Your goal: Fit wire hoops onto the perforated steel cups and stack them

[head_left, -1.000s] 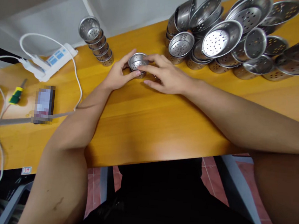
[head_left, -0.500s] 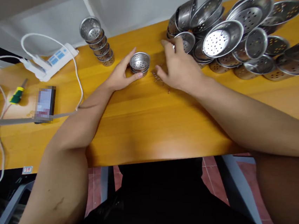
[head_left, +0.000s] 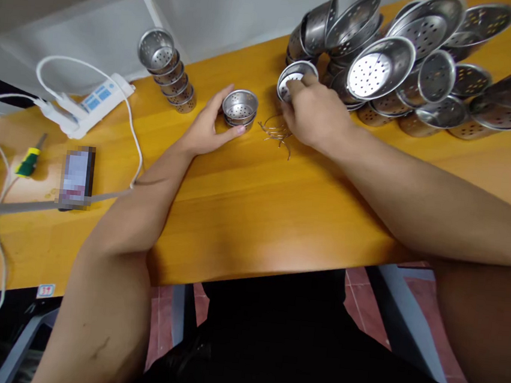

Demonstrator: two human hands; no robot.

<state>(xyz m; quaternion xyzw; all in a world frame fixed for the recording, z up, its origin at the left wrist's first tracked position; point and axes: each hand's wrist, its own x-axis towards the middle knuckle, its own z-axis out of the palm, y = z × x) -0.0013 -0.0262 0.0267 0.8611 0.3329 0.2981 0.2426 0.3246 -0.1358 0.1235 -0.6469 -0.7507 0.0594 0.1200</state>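
Your right fingers [head_left: 302,90] pinch the rim of a shiny, round metal cup [head_left: 289,86] pierced with small holes. Your left thumb and fingers [head_left: 232,130] curve around a short nested stack of perforated cups [head_left: 239,107], its mouth facing up. Between them, thin, wiry strands [head_left: 279,135] lie loosely tangled on the smooth, yellow-brown wooden table [head_left: 253,215]. Beyond your right hand [head_left: 319,116] crowds a heap of flared, perforated metal cups [head_left: 380,68]; a taller, leaning stack [head_left: 171,75] stands past your left hand [head_left: 204,127].
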